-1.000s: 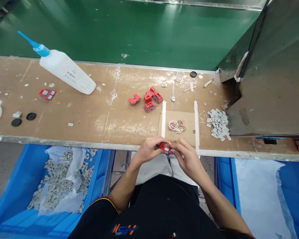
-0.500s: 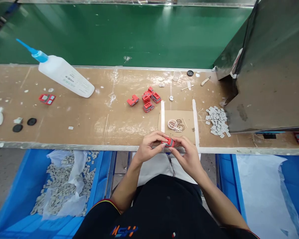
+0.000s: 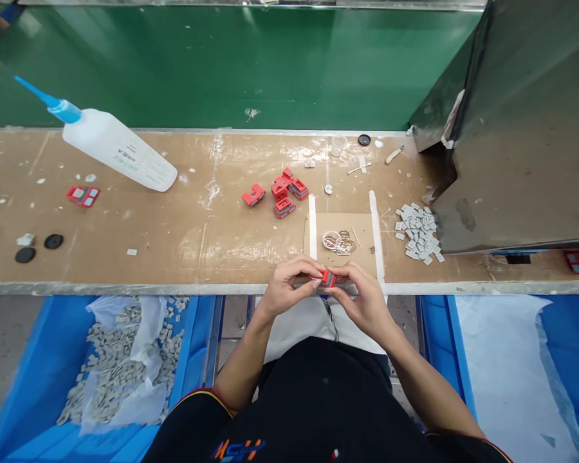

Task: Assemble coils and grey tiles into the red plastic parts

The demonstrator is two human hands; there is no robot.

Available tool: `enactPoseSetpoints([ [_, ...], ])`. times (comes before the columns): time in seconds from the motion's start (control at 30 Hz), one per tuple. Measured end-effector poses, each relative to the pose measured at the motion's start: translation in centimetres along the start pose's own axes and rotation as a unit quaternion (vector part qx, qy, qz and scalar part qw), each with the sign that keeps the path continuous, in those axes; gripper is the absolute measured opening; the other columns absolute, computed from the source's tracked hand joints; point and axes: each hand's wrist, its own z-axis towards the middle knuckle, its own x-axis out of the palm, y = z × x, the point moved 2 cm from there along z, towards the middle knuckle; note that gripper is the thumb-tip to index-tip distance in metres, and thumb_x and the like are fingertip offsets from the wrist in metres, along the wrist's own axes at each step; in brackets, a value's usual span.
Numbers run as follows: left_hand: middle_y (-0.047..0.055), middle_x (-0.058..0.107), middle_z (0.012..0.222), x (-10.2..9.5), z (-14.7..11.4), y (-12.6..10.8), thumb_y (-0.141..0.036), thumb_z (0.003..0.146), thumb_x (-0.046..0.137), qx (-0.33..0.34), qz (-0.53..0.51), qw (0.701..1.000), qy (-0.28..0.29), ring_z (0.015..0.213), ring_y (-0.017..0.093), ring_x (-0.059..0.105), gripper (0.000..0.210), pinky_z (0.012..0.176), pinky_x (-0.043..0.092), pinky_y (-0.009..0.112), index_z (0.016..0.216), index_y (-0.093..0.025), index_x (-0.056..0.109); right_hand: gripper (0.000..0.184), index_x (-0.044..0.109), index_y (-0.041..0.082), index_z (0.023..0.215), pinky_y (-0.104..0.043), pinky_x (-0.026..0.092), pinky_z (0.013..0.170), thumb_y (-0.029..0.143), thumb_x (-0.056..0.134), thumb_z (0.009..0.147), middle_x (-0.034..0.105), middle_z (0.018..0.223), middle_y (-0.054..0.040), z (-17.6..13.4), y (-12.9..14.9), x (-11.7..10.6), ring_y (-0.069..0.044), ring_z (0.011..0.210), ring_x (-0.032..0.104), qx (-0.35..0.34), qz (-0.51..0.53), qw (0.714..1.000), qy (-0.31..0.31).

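Between my two hands, just above the front edge of the bench, is a small red toy car body (image 3: 327,278) with grey parts. My left hand (image 3: 293,283) pinches its left end between thumb and fingers. On the other end, the fingertips of my right hand (image 3: 361,297) are closed. Fingers cover part of the car body. Beyond the hands lies a small clear dish (image 3: 332,240) beside brown ring-shaped smears (image 3: 346,244) and a thin stick (image 3: 356,238). Several red car pieces (image 3: 284,206) sit in a cluster farther left.
A white bottle with a blue nozzle (image 3: 120,151) lies at the left. Small grey tiles (image 3: 419,233) are heaped at the right, beside a large dark box (image 3: 521,128). A knife (image 3: 394,155) rests near the back. Blue bins (image 3: 24,379) stand below the bench.
The view has shifted slightly, so things on the bench appear a little farther left. Both hands keep the same hold on the red toy car body.
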Motion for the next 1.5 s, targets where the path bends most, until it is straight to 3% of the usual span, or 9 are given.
enactPoseSetpoints([
  [0.17,0.012,0.075,0.106,0.2,-0.3,0.6,-0.036,0.084,0.078,-0.095,-0.014,0.995,0.018,0.094,0.022,0.074,0.040,0.081,0.061,0.031,0.117,-0.016,0.068,0.026,0.060,0.025,0.119,-0.037,0.060,0.081,0.033,0.063,0.095,0.069,0.107,-0.0091,-0.9,-0.5,1.3,-0.022,0.096,0.070,0.071,0.091,0.991,-0.071],
  [0.77,0.011,0.075,0.098,0.5,0.1,-0.9,-0.033,0.091,0.069,0.022,0.169,0.978,0.121,0.086,0.021,0.070,0.027,0.079,0.056,0.032,0.114,-0.017,0.072,0.012,0.059,0.022,0.084,-0.030,0.050,0.068,0.018,0.056,0.095,0.056,0.082,-0.0027,-0.3,1.2,0.2,-0.017,0.076,0.059,-0.024,-0.054,0.998,-0.005],
  [0.87,0.011,0.075,0.107,-0.4,1.3,-1.9,-0.039,0.089,0.072,0.019,0.179,0.969,0.169,0.092,0.025,0.071,0.044,0.084,0.058,0.037,0.129,-0.022,0.065,0.011,0.063,0.022,0.090,-0.033,0.053,0.076,0.022,0.056,0.098,0.066,0.091,-0.0062,-3.1,1.3,-2.5,-0.019,0.087,0.065,0.002,-0.040,0.999,-0.022],
  [0.97,0.012,0.069,0.119,-3.4,4.2,-2.4,-0.038,0.092,0.064,0.036,0.337,0.941,-0.001,0.113,0.033,0.065,0.035,0.101,0.051,0.051,0.124,-0.026,0.067,0.013,0.065,0.023,0.089,-0.037,0.054,0.076,0.030,0.058,0.098,0.070,0.090,-0.0069,-6.8,-1.2,-8.6,-0.021,0.085,0.066,0.068,-0.134,0.975,-0.166],
  [1.03,0.016,0.063,0.126,-5.1,6.2,-2.1,-0.037,0.089,0.065,0.015,0.443,0.893,-0.078,0.125,0.041,0.055,0.035,0.109,0.040,0.062,0.122,-0.024,0.067,0.020,0.065,0.022,0.087,-0.038,0.054,0.072,0.038,0.058,0.096,0.069,0.087,-0.0078,-8.9,-4.2,-14.4,-0.022,0.081,0.064,0.121,-0.237,0.905,-0.333],
  [1.13,0.016,0.065,0.115,-6.4,8.3,-1.3,-0.033,0.087,0.062,-0.035,0.506,0.860,-0.058,0.116,0.042,0.059,0.031,0.103,0.044,0.063,0.116,-0.023,0.065,0.032,0.056,0.022,0.071,-0.044,0.053,0.070,0.048,0.059,0.089,0.061,0.074,-0.0090,-9.8,-9.0,-23.0,-0.025,0.076,0.061,0.220,-0.362,0.776,-0.467],
  [1.23,0.013,0.068,0.104,-6.5,8.5,-1.2,-0.029,0.085,0.060,-0.068,0.507,0.857,-0.063,0.100,0.036,0.064,0.018,0.095,0.050,0.057,0.101,-0.022,0.063,0.031,0.050,0.024,0.065,-0.054,0.049,0.082,0.043,0.061,0.086,0.055,0.069,-0.0099,-7.9,-11.8,-28.9,-0.033,0.089,0.062,0.239,-0.375,0.761,-0.472],
  [1.37,0.007,0.069,0.095,-6.1,6.5,-1.8,-0.034,0.080,0.067,-0.103,0.348,0.922,-0.136,0.083,0.024,0.067,0.021,0.081,0.057,0.040,0.095,-0.021,0.059,0.020,0.050,0.025,0.070,-0.066,0.041,0.088,0.035,0.064,0.081,0.055,0.076,-0.0148,-6.8,-11.1,-30.1,-0.046,0.106,0.059,0.226,-0.377,0.756,-0.485],
  [1.5,0.006,0.072,0.101,-4.9,3.8,-1.8,-0.043,0.079,0.076,-0.130,0.033,0.973,-0.188,0.085,0.020,0.072,0.045,0.078,0.059,0.034,0.113,-0.022,0.054,0.020,0.053,0.030,0.066,-0.057,0.047,0.076,0.038,0.058,0.084,0.061,0.071,-0.0166,-9.0,-8.5,-24.4,-0.039,0.083,0.067,0.197,-0.399,0.729,-0.520],
])
